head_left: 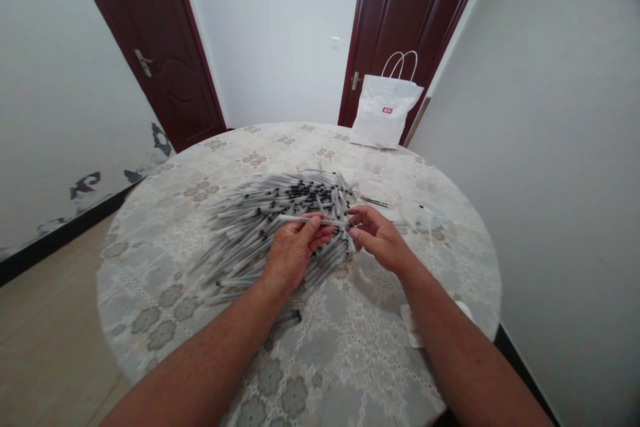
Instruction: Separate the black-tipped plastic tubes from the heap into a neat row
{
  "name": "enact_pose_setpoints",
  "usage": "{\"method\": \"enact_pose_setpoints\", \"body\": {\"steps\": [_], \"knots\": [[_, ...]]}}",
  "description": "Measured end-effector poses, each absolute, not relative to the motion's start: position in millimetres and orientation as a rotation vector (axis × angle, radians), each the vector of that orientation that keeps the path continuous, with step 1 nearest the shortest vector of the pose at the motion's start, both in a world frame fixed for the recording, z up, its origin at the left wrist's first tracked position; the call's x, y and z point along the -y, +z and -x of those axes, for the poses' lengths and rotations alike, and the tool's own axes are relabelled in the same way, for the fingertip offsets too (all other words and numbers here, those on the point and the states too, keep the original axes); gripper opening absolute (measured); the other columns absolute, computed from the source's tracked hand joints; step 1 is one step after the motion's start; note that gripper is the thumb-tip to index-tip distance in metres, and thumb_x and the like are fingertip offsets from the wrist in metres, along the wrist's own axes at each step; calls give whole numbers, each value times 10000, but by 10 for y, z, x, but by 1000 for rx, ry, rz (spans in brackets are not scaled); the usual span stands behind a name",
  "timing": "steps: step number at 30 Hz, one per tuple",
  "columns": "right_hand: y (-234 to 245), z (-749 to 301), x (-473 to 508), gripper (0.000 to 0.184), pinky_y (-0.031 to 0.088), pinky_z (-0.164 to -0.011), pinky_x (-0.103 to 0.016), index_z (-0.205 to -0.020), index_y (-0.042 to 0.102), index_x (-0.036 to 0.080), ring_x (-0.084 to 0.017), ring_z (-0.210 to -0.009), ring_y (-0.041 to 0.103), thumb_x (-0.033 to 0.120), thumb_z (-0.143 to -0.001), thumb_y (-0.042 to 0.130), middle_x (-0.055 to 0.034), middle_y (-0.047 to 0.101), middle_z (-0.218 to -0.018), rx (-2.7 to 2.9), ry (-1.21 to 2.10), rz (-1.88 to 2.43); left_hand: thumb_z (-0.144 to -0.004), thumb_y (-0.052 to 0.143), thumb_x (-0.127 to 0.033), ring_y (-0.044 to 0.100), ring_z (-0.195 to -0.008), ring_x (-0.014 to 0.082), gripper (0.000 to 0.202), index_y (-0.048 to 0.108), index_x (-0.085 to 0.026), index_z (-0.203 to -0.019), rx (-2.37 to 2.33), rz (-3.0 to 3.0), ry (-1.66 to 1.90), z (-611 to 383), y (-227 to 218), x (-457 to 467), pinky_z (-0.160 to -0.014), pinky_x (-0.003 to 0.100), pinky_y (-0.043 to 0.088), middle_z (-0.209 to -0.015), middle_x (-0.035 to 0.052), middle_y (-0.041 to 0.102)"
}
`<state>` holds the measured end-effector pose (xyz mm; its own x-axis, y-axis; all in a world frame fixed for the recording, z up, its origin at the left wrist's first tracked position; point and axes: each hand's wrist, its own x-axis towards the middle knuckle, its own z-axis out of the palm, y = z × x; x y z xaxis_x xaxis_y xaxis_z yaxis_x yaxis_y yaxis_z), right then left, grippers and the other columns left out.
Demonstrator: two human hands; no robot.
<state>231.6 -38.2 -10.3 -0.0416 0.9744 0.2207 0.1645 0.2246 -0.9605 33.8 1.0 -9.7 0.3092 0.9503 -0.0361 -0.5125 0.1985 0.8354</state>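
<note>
A large heap of thin white pen tubes with black tips [270,213] lies spread across the round table [165,227]. My left hand [295,247] hovers over the heap, fingers curled around one white pen tube [313,219] held level. My right hand [377,233] pinches the right end of that same tube with thumb and fingertips. Both forearms reach in from the bottom of the view.
The table wears a pale floral lace cloth. A white paper bag [385,113] with handles stands at its far edge. A few loose dark refills [375,201] lie right of the heap. Two dark red doors [160,47] and white walls surround the table.
</note>
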Motion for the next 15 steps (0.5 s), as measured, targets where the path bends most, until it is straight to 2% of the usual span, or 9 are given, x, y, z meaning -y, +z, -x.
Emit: {"method": "enact_pose_setpoints", "body": {"steps": [2, 5, 7, 9, 10, 12, 13, 15], "knots": [[-111, -2314, 378, 455, 418, -501, -230, -1259, 558, 226, -120, -598, 585, 533, -926, 601, -40, 683, -932, 1433, 1025, 1144, -830, 767, -310, 754, -839, 192, 275, 706, -115, -1013, -655, -836, 1128, -337, -94, -8, -786, 303, 618, -962, 107, 769], [-128, -2308, 368, 452, 402, -496, -232, -956, 655, 176, -109, -535, 550, 564, -1001, 429, -31, 661, -756, 1479, 1026, 1238, -829, 768, -328, 756, -843, 197, 301, 701, -114, -1029, -674, -866, 1117, -337, -94, -5, -800, 313, 617, -965, 110, 770], [-128, -2304, 366, 401, 433, -535, -237, -886, 654, 179, -107, -547, 549, 540, -976, 506, -15, 643, -727, 1498, 1005, 1248, -826, 770, -332, 756, -840, 196, 312, 699, -113, -1036, -691, -875, 1111, -336, -94, -7, -804, 313, 616, -958, 110, 771], [-117, -2300, 369, 330, 455, -559, -235, -1075, 641, 208, -106, -588, 569, 492, -906, 648, -10, 668, -847, 1470, 1008, 1184, -820, 774, -330, 754, -833, 189, 311, 699, -115, -1033, -693, -870, 1117, -335, -91, -12, -805, 309, 615, -951, 104, 771], [-110, -2300, 371, 400, 452, -551, -232, -1192, 600, 231, -105, -600, 578, 478, -886, 677, -13, 677, -921, 1444, 1021, 1149, -818, 776, -329, 753, -831, 185, 309, 699, -118, -1030, -688, -866, 1122, -334, -89, -15, -803, 307, 615, -952, 100, 771], [-100, -2302, 374, 438, 420, -511, -223, -1270, 556, 239, -105, -589, 584, 497, -922, 619, -24, 685, -961, 1410, 1050, 1127, -816, 779, -328, 751, -832, 180, 308, 698, -122, -1030, -680, -867, 1129, -334, -90, -17, -800, 304, 615, -958, 95, 771], [-97, -2304, 373, 385, 401, -496, -221, -1201, 595, 215, -104, -567, 575, 512, -959, 551, -25, 687, -904, 1418, 1055, 1147, -816, 778, -329, 751, -837, 181, 310, 698, -123, -1034, -680, -872, 1127, -336, -92, -16, -802, 305, 614, -963, 95, 771], [-95, -2307, 369, 398, 391, -498, -225, -937, 654, 172, -100, -525, 547, 513, -1002, 459, -15, 658, -740, 1460, 1023, 1215, -819, 777, -334, 752, -847, 185, 317, 696, -120, -1038, -689, -883, 1120, -339, -98, -11, -808, 306, 612, -965, 100, 771]]}}
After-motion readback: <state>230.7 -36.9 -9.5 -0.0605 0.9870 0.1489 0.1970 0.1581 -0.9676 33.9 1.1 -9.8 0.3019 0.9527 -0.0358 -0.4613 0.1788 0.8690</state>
